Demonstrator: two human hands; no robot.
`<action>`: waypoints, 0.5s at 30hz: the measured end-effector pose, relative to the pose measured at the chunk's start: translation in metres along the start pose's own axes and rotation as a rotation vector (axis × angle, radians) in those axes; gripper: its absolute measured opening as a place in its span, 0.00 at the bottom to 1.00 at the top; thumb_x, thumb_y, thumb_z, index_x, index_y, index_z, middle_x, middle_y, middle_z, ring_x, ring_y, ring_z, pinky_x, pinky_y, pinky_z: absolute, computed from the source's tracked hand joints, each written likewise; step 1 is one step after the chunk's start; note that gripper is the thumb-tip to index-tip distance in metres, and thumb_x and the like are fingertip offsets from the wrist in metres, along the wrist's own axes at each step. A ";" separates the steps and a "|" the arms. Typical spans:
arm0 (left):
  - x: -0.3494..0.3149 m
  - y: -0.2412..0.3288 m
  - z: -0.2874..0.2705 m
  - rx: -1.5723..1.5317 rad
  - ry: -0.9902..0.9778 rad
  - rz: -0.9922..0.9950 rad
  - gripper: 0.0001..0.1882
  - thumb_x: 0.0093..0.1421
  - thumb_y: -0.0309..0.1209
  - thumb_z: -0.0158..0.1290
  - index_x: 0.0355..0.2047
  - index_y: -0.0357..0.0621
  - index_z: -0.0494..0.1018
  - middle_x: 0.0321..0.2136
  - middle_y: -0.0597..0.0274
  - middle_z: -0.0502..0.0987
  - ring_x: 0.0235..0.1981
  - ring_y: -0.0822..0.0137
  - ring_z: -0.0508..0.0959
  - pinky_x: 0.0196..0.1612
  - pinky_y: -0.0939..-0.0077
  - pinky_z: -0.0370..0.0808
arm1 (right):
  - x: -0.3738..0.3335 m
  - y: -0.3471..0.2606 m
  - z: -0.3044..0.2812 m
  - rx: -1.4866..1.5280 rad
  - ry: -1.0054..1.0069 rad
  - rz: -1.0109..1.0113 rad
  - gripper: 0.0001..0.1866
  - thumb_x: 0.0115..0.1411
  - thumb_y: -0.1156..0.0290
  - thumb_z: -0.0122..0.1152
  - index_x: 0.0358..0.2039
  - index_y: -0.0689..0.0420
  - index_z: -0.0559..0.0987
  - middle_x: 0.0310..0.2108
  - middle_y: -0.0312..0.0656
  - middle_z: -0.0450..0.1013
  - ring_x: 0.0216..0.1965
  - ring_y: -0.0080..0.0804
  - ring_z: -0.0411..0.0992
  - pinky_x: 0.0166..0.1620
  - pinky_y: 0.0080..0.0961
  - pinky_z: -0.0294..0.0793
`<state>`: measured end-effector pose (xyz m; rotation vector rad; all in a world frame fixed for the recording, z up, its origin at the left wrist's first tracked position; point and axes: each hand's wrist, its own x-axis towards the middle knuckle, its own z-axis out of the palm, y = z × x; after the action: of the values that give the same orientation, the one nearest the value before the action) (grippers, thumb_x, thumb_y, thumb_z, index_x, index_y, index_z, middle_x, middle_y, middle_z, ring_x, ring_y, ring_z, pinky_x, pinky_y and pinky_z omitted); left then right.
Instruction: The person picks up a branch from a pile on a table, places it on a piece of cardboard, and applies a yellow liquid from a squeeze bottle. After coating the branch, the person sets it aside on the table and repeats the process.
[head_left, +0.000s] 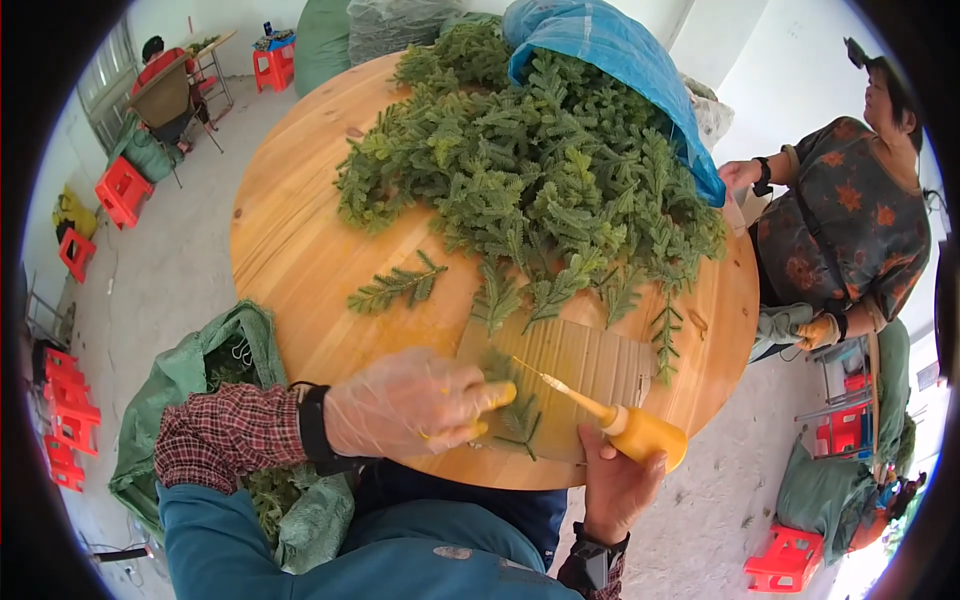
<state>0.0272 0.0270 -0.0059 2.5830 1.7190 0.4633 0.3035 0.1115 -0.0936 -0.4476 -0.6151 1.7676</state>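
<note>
My left hand (410, 403), in a clear plastic glove with yellow stains on the fingertips, reaches over a piece of cardboard (610, 362). Its thumb and fingers close at a small fir-like sprig (520, 424); motion blur softens the contact. My right hand (618, 487) holds a yellow squeeze bottle (648, 437) from below, tilted, its thin needle tip pointing left toward the sprig. A loose sprig (398, 287) lies on the wood beyond my left hand. Farther off, a large heap of green sprigs (540, 170) spreads across the round wooden table (290, 220).
A blue sack (610, 40) covers the heap's far right. Beside it stands another person (845, 220), one hand at the sack. An open green sack (190, 370) stands at the table's left. Red stools (122, 190) and more sacks (825, 490) are on the floor around.
</note>
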 end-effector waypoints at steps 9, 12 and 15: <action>0.037 -0.063 0.005 0.129 0.237 0.048 0.22 0.56 0.38 0.59 0.52 0.54 0.74 0.44 0.58 0.72 0.46 0.54 0.74 0.48 0.56 0.71 | -0.001 -0.012 -0.017 0.003 -0.009 0.080 0.30 0.64 0.50 0.59 0.59 0.56 0.68 0.52 0.46 0.72 0.34 0.34 0.72 0.55 0.66 0.70; 0.063 -0.104 0.012 0.208 0.372 0.108 0.19 0.57 0.38 0.58 0.49 0.52 0.75 0.43 0.58 0.73 0.46 0.55 0.73 0.47 0.56 0.71 | -0.004 -0.011 -0.017 -0.019 -0.037 0.083 0.32 0.64 0.49 0.59 0.60 0.57 0.67 0.52 0.47 0.71 0.34 0.34 0.70 0.56 0.66 0.69; 0.075 -0.142 -0.030 0.175 0.421 -0.005 0.16 0.59 0.40 0.57 0.45 0.49 0.76 0.37 0.58 0.74 0.41 0.57 0.75 0.43 0.59 0.72 | -0.006 -0.012 -0.020 0.011 -0.037 0.088 0.32 0.63 0.49 0.60 0.60 0.57 0.67 0.53 0.47 0.70 0.34 0.33 0.70 0.57 0.66 0.67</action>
<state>-0.0815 0.1467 0.0174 2.7494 1.9602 0.9579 0.3254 0.1113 -0.1021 -0.4408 -0.6193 1.8658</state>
